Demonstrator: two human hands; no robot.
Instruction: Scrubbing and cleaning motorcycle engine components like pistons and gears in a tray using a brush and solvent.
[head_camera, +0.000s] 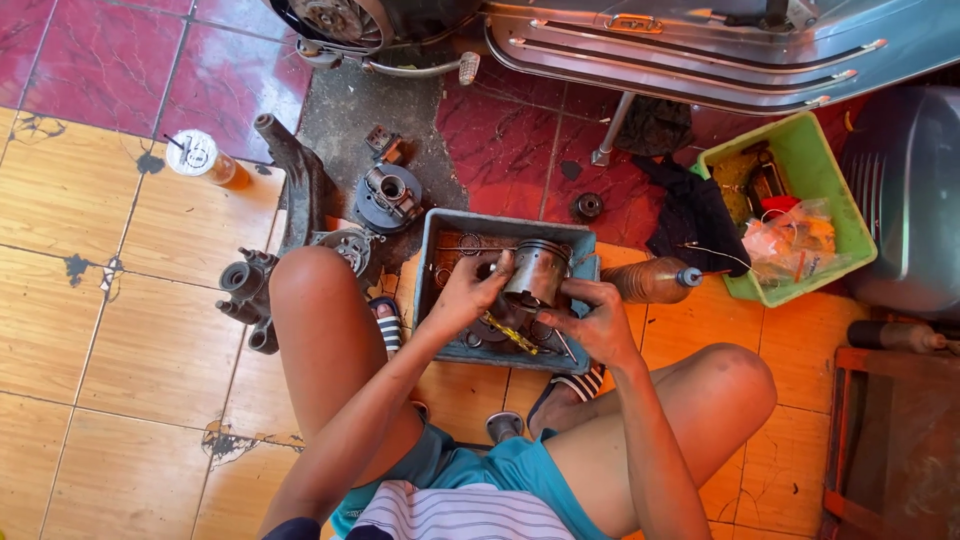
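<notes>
At the far left a lidded plastic cup of orange drink (205, 160) stands on the tan tiles; to its right a dark engine casing (290, 200) lies on the floor, with a round finned part (388, 195) just beside it and a cluster of greasy metal fittings (245, 290) near the person's left knee; the left hand (468, 292) is curled around the left side of a metal piston (535, 272), fingers wrapped and thumb pressed against its wall; the piston is held upright over a shallow grey-blue tray (440, 225) of oily small parts that sits on the floor between the person's sandalled feet; the right hand (598, 322) is partly closed, its fingertips touching the piston's lower right edge, though what it pinches there cannot be told; right of the tray a brown plastic bottle (650, 280) lies on its side, touching a black rag (695, 215); farther right a green plastic bin (825, 175) holds bags and oddments; above all of it runs the underside of a scooter body (700, 45).
</notes>
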